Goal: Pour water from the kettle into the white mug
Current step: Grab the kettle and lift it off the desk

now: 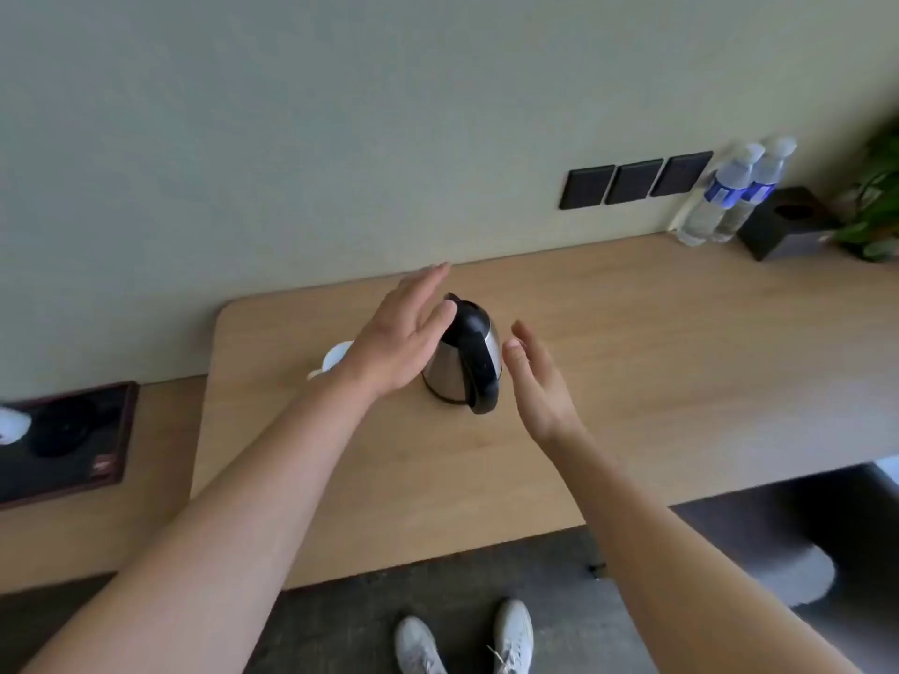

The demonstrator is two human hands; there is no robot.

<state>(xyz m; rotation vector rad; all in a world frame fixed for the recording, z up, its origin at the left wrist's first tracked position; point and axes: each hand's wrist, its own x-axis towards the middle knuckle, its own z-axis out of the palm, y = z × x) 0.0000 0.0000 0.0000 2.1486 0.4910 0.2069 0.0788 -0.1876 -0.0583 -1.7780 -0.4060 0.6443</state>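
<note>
A steel kettle [466, 358] with a black lid and black handle stands upright on the wooden table [632, 362], its handle turned toward me. My left hand [406, 333] hovers open just left of the kettle, fingers spread near the lid, and covers part of its side. My right hand [540, 381] is open just right of the handle, not touching it. The white mug [334, 358] sits on the table left of the kettle, mostly hidden behind my left wrist.
A dark tray [68, 445] with a black base and a white object lies on the lower counter at left. Two water bottles [729, 197], a black box [788, 223] and a plant [875, 206] stand at the back right. Wall sockets [632, 180] sit above the table.
</note>
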